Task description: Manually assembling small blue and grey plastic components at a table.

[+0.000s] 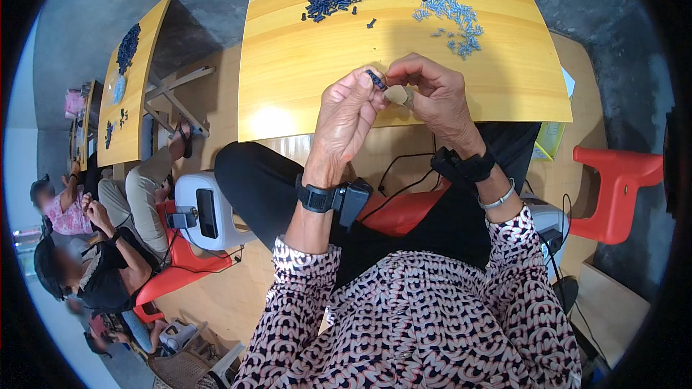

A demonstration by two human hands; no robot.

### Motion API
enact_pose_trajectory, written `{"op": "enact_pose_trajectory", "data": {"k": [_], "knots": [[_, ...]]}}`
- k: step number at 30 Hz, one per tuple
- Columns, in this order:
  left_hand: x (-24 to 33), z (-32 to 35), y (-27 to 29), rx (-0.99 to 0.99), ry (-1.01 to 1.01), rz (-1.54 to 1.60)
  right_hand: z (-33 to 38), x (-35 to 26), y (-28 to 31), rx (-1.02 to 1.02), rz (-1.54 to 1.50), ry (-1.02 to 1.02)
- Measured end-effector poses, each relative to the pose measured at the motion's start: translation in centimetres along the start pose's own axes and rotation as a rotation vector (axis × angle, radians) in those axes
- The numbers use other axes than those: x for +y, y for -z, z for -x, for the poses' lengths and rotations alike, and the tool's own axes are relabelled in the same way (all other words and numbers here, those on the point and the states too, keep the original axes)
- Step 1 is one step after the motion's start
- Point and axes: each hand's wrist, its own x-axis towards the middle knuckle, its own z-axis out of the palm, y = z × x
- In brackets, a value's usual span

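Note:
Above the near part of the yellow wooden table [288,86], my left hand [342,108] pinches a small dark plastic piece [375,80] between thumb and fingers. My right hand [441,94] is right beside it, its fingers bent together close to the piece. Whatever sits between the right fingertips is too small or hidden to make out. A tan cover [398,96] shows at the right thumb, perhaps a wrap. Farther back lie a heap of small dark pieces [335,0] and, to its right, a scatter of light blue-grey pieces [461,20].
A few dark pieces lie loose between the heaps. Red stools [613,194] stand on the floor at right and left. Cables hang below the table edge. To the left, people sit by another table [144,65] with similar heaps, near a white device [189,202].

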Motion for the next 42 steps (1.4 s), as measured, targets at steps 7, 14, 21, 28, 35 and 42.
{"op": "enact_pose_trajectory", "data": {"k": [7, 14, 21, 28, 35, 42], "knots": [[0.3, 0.1, 0.1, -0.038, 0.048, -0.053, -0.1, 0.2, 0.2, -0.022, 0.050, 0.017], [0.6, 0.2, 0.5, -0.086, 0.078, -0.082, -0.5, -0.8, 0.3, -0.104, 0.277, 0.194], [0.8, 0.4, 0.8, -0.079, 0.101, -0.072, -1.3, -1.5, 0.9, -0.247, 0.333, 0.262], [0.6, 0.4, -0.1, -0.006, 0.103, -0.067, -1.1, -1.4, 1.0, -0.272, 0.365, 0.273], [0.5, 0.3, -0.1, 0.017, 0.113, -0.054, -1.2, -1.4, 0.8, -0.249, 0.393, 0.305], [0.5, 0.3, -0.7, 0.005, 0.083, -0.028, -0.9, -1.4, 0.9, -0.197, 0.429, 0.306]]}}
